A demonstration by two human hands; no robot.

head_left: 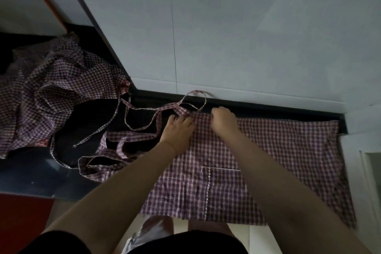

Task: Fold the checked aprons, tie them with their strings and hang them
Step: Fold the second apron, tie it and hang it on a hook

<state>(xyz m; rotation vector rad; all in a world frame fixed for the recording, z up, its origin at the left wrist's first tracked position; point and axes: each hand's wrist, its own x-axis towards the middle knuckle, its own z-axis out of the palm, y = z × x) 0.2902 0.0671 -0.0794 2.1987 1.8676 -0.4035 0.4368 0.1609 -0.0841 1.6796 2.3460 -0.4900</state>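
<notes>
A checked apron (268,150) lies spread flat on the dark worktop (31,179), pocket up, its far edge pinched by the curled right hand (223,118) while the left hand (179,130) presses flat beside it. Folding appears only begun; next comes drawing that edge over. Loose strings (144,128) trail left toward a heap of unfolded aprons (51,88) and could snag.

No legible text, labels or numbers; view dim.

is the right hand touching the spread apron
Touching: the head view shows the right hand curled on the far edge of the spread apron.
</notes>
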